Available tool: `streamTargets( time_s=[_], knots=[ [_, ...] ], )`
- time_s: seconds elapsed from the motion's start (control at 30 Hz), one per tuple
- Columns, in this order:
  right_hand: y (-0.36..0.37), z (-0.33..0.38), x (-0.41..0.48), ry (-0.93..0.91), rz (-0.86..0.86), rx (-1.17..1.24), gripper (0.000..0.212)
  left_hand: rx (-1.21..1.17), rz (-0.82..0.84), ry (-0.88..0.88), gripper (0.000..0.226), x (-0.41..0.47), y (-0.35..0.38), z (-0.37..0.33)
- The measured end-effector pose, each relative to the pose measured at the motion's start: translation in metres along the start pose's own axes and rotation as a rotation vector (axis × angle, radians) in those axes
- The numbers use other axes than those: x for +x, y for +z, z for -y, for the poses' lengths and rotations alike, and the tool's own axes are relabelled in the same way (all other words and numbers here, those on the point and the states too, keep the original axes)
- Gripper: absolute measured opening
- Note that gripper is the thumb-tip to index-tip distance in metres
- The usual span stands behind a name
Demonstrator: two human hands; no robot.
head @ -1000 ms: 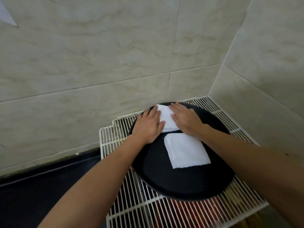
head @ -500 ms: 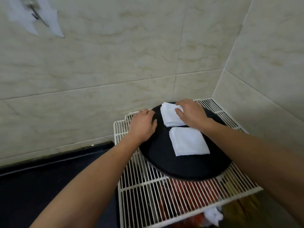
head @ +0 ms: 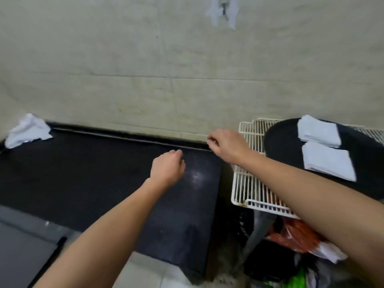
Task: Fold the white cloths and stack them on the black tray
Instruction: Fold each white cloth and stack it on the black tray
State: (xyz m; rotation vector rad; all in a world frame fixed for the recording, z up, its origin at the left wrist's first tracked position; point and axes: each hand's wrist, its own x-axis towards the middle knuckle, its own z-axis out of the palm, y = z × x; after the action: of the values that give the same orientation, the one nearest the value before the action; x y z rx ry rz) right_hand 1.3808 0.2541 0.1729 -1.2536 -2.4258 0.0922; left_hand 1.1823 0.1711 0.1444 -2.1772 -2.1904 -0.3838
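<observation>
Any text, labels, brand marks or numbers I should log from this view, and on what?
None readable.
Folded white cloths on the black tray: plain, no print.
Crumpled white cloth on the black counter: plain.
Bags under the wire rack: blurred, no legible print.
White patch on the wall: blurred, no writing made out.

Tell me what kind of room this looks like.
Probably a kitchen or utility corner at home. Glossy tiled wall behind a dark stone counter, a white wire rack carrying the black tray of folded cloths, and plastic bags stuffed underneath.
</observation>
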Motion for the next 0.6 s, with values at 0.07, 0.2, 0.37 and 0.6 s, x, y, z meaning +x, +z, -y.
streamTargets(
  time_s=[0.07,0.2,0.37,0.6],
  knots=[
    [0.014,0.046,0.011,-0.074,0.037,0.031,0.025,0.038,-0.015,-0.083,0.021,-0.031,-0.015,0.042],
    [0.047,0.15,0.032,-0.264,0.104,0.023,0.027,0.085,-0.05,-0.263,0.022,-0.1,-0.045,0.13],
    [0.088,0.28,0.064,-0.428,0.115,0.017,0.028,0.154,-0.075,-0.414,0.021,-0.173,-0.081,0.236],
    [0.158,0.476,0.103,-0.571,0.137,0.079,0.026,0.273,-0.04,-0.558,0.021,-0.276,-0.138,0.41]
  ],
)
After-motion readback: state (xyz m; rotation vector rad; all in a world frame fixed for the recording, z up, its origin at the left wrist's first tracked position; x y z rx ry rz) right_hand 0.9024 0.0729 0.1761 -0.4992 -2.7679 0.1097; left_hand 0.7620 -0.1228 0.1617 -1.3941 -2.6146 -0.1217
